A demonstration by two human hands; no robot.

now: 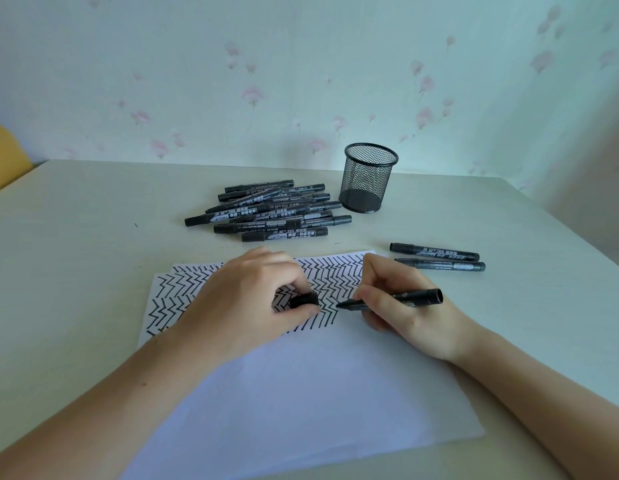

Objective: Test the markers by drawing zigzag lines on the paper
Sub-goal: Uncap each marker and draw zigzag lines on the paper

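At the centre of the frame the right hand (401, 306) pinches an uncapped black marker (394, 299), tip pointing left and seemingly touching the paper (301, 386) at the zigzag lines (332, 282), while the left hand (245, 303) rests on the sheet and pinches the cap (303, 301). A pile of markers (270, 211) lies above centre beside a mesh cup (368, 178), and 2 markers (439, 259) lie right of the paper on the table (76, 254).
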